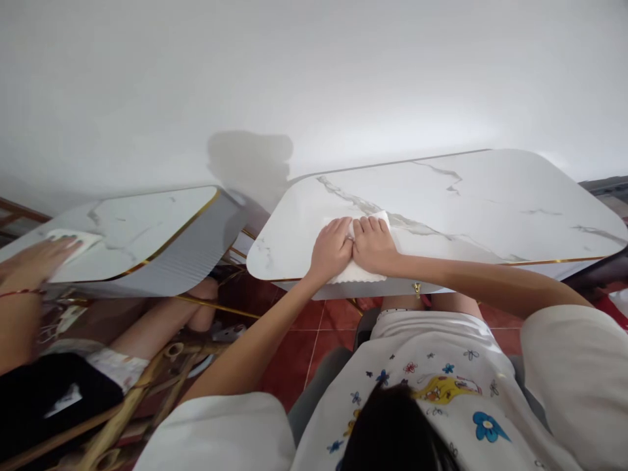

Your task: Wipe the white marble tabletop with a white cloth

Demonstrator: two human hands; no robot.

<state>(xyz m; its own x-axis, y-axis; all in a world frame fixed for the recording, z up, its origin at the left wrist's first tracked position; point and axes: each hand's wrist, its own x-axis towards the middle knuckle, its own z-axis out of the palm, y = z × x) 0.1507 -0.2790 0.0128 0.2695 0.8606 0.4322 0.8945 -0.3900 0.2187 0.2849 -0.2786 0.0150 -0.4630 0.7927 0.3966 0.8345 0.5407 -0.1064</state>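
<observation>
Both my hands lie side by side on a white cloth (357, 273) near the front edge of a white marble-look table (466, 209). My left hand (331, 248) presses flat on the cloth with its fingers together and stretched forward. My right hand (373, 243) rests right beside it, thumbs touching, fingers likewise flat on the cloth. The cloth shows beyond my fingertips and below my wrists, reaching the table's edge.
A second marble table (142, 229) with a gold rim stands to the left. Another person's hand (34, 261) presses a white cloth (81, 239) on it. A white wall rises behind both tables. Red floor tiles (304, 333) show below, between them.
</observation>
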